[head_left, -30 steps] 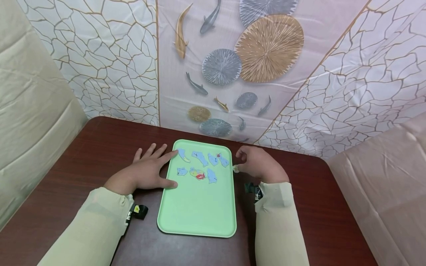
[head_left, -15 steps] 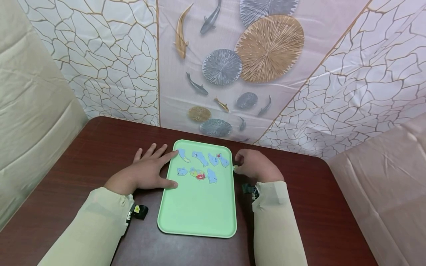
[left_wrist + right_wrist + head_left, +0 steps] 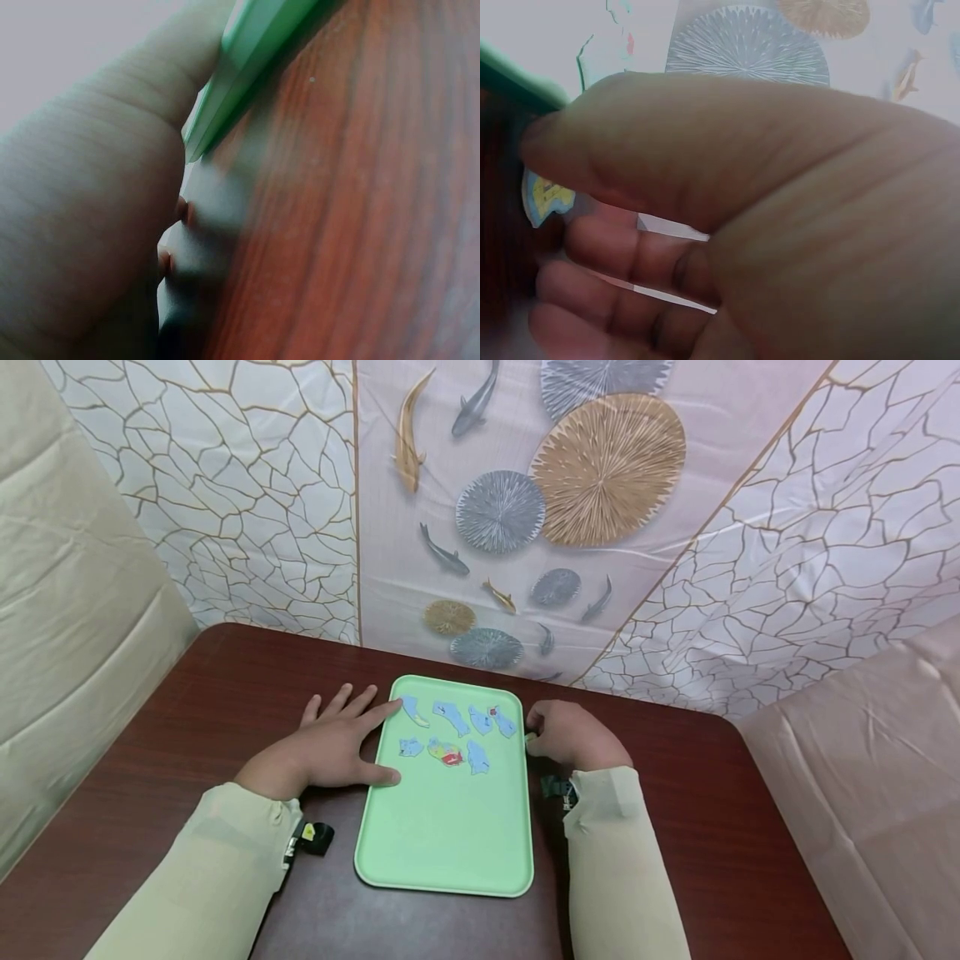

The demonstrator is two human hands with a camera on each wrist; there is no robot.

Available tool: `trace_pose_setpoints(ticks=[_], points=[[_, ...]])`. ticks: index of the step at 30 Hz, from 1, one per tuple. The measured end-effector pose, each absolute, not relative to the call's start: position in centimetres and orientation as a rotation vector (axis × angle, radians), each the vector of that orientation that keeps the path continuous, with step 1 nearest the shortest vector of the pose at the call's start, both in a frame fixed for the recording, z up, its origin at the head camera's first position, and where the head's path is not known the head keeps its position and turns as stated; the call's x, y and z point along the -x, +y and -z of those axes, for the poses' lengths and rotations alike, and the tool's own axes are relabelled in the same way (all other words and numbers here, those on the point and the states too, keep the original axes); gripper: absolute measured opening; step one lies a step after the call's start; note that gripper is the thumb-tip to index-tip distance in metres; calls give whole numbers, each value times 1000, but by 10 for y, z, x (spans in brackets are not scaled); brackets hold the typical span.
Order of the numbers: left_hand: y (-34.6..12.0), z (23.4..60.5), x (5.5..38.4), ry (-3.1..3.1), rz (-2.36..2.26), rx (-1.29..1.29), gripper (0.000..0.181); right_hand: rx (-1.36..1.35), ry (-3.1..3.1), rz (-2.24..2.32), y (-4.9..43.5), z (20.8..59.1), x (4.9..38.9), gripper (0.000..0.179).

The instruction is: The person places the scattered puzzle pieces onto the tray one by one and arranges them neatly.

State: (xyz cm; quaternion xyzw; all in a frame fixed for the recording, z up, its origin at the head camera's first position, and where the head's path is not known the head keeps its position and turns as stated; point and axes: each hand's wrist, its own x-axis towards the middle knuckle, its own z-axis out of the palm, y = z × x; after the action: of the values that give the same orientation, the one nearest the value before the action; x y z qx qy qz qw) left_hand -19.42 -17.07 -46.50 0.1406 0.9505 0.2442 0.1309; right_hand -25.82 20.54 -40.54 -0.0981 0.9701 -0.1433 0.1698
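Note:
A light green tray [image 3: 442, 835] lies on the table with several blue map-like cut-out pieces [image 3: 450, 718] spread over its far half. One piece among them is yellow and red [image 3: 446, 752]. My left hand [image 3: 330, 747] has its fingers spread, with thumb and index fingertip over the tray's left rim. Just outside the right rim, my right hand [image 3: 577, 735] pinches a small blue and yellow cut-out piece [image 3: 549, 196] between thumb and curled fingers. Most of that piece is hidden behind the thumb.
The tray stands on a dark reddish-brown table [image 3: 720, 843]. Behind the table's far edge hangs a patterned cloth [image 3: 495, 510] with fish and round leaf shapes. Beige padded fabric [image 3: 862, 760] closes off both sides.
My right hand has shifted slightly left, toward the tray's right rim, with the small piece in its fingers. The left hand and the pieces on the tray have stayed put.

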Motion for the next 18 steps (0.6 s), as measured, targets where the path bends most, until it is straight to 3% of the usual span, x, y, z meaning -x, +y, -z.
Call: trace_pose_setpoints(ticks=[18], points=[[-170, 465, 195, 2763, -707, -405, 116, 286, 2759, 376, 204, 408, 260, 8]])
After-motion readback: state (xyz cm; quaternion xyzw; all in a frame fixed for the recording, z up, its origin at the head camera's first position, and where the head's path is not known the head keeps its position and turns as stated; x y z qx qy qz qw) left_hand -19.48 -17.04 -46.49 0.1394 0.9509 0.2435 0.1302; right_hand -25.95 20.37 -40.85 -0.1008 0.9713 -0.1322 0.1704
